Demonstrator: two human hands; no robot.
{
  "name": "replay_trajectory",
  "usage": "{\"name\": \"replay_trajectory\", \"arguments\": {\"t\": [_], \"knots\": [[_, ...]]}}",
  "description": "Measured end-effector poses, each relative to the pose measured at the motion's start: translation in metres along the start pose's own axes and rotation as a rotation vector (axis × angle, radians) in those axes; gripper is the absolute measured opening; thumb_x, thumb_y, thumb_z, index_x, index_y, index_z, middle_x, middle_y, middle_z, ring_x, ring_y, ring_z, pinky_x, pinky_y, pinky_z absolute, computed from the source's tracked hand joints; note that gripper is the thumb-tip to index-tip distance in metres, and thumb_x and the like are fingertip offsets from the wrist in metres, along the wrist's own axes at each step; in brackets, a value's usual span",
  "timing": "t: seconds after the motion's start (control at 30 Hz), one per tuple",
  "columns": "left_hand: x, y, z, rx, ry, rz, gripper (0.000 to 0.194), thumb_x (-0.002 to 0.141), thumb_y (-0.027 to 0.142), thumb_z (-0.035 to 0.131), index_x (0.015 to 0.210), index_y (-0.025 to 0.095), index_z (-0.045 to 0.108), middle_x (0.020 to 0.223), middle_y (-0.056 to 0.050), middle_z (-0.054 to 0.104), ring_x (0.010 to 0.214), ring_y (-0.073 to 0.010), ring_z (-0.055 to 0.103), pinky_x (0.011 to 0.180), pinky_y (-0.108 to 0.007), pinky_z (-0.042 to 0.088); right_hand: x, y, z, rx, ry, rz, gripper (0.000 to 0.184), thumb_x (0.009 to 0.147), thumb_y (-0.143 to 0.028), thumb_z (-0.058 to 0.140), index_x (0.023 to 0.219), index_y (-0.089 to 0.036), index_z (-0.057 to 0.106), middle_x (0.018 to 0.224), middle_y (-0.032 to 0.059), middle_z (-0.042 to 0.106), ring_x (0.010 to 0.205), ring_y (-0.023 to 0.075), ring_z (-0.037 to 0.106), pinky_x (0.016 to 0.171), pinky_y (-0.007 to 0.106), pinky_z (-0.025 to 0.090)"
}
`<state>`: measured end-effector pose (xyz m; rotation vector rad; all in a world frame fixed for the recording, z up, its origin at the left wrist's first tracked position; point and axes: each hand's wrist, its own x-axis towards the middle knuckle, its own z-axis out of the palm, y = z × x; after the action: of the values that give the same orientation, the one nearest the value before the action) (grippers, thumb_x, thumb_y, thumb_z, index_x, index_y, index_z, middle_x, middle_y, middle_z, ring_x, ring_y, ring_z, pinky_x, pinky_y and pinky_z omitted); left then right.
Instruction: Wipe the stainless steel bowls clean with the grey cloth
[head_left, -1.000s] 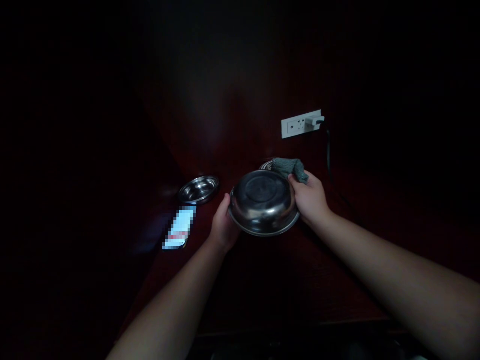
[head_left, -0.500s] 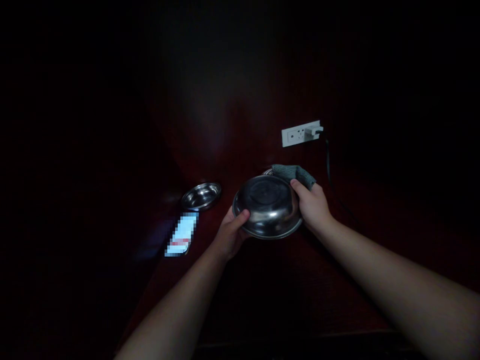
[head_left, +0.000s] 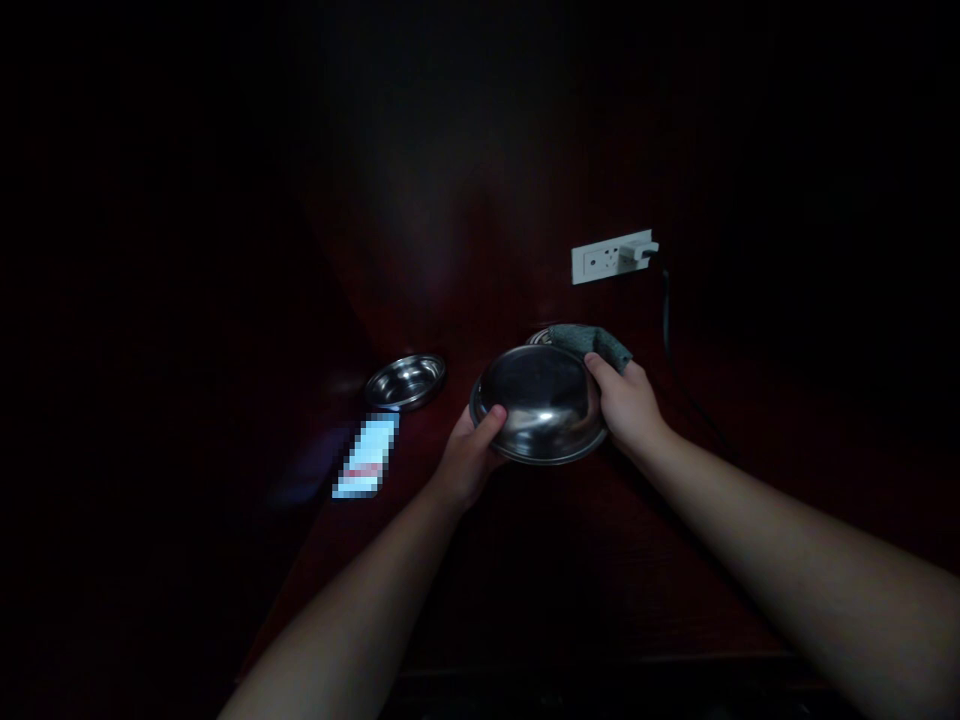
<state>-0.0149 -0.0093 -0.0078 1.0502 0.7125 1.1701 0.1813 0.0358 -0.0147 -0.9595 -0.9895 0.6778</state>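
In the dim light I hold a steel bowl (head_left: 541,400) bottom-up over a dark red table (head_left: 570,560). My left hand (head_left: 469,455) grips its left rim, thumb on the outside. My right hand (head_left: 628,405) grips the right rim and also clutches a grey-green cloth (head_left: 596,342) that sticks out behind the bowl. The edge of another steel dish (head_left: 538,335) peeks out just behind the held bowl.
A second steel bowl (head_left: 406,381) sits upright on the table to the left. A lit phone (head_left: 365,458) lies in front of it. On the back wall, a white socket (head_left: 602,260) holds a plug with a dark cable (head_left: 666,310) hanging down.
My left thumb has come up onto the bowl's outside. The bowl has tipped flatter and shifted slightly right and away.
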Motion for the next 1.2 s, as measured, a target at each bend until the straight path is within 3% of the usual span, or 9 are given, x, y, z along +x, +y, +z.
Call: {"name": "replay_trajectory", "arguments": {"t": [0.8,1.2], "knots": [[0.0040,-0.0065,-0.0041,0.054,0.027,-0.022,0.052,0.080,0.047,0.064,0.123,0.020,0.053,0.119,-0.013,0.064,0.099,-0.0246,0.065,0.077,-0.038,0.057,0.0020,0.0033,-0.0020,-0.063,-0.013,-0.131,0.031,0.081,-0.046,0.061,0.095,-0.020,0.069,0.094,0.0064,0.072,0.088,0.0256,0.066,0.087,0.046,0.050],[0.0029,-0.0066,-0.0016,0.058,0.043,-0.005,0.051,0.080,0.049,0.064,0.121,0.020,0.054,0.115,-0.012,0.066,0.095,-0.0244,0.066,0.076,-0.039,0.057,-0.0012,-0.0038,-0.0019,-0.099,0.003,-0.103,0.031,0.080,-0.045,0.060,0.094,-0.018,0.069,0.092,0.0066,0.072,0.090,0.0253,0.065,0.088,0.045,0.049]]}}
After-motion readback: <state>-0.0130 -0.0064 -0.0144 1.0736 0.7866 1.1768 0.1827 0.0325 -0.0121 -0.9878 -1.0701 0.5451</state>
